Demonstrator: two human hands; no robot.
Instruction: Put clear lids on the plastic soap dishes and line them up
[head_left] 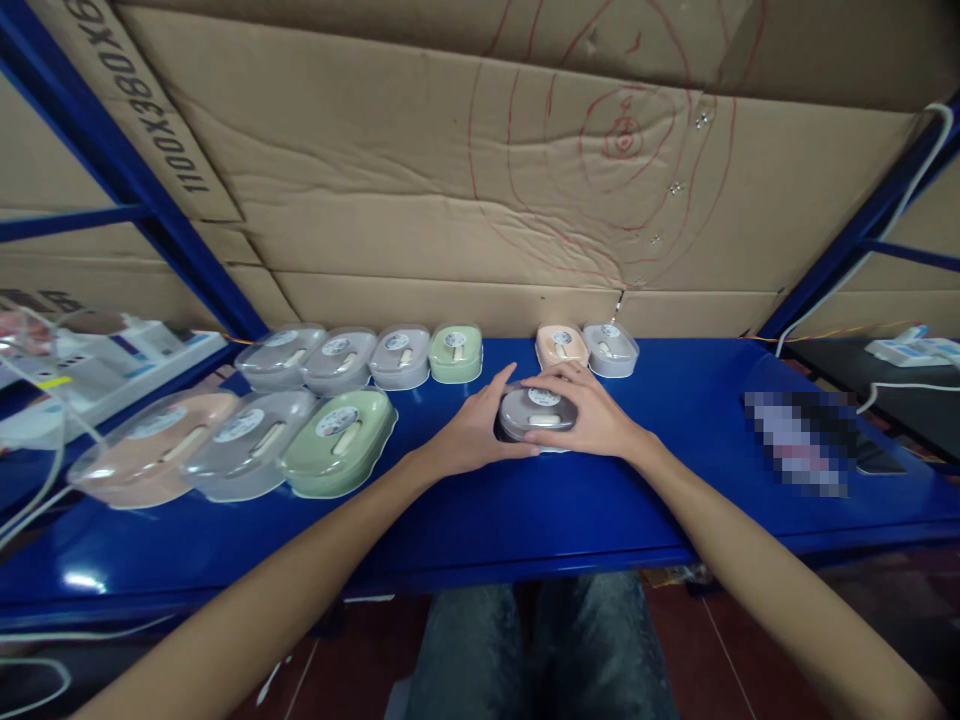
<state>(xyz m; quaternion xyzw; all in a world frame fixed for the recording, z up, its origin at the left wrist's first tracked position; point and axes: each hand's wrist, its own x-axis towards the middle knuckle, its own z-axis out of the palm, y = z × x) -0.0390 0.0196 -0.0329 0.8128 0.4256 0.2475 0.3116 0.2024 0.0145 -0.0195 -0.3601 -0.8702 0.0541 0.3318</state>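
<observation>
Both hands meet at the middle of the blue counter [525, 510] around one small grey lidded box [538, 412], an oval plastic case with a round label and a pale latch on its clear lid. The left hand [480, 432] cups the box's near-left side, fingers curled against its wall and thumb up by the lid; the right hand [592, 410] lies over the right side and back edge, fingers spread loosely across the top. Neither hand is clenched: both are half open and grasp the box between them, and it appears to rest on the counter rather than being lifted. Judging by how things lie, a good part of the work looks done, since nine similar boxes already stand shut in rows while this one is in hand. Just behind the hands, against the cardboard backing [480, 200], stand a peach box [561, 345] and a grey box [610, 348]. Farther left, the back row holds three grey boxes [337, 358] and a green box [456, 352], and nearer the edge sit a larger-looking green box [339, 440], another grey one [251, 440] and a peach one [154, 450]. A power strip and white cables [97, 365] lie at the far left, and a blurred patch sits on the counter to the right.
</observation>
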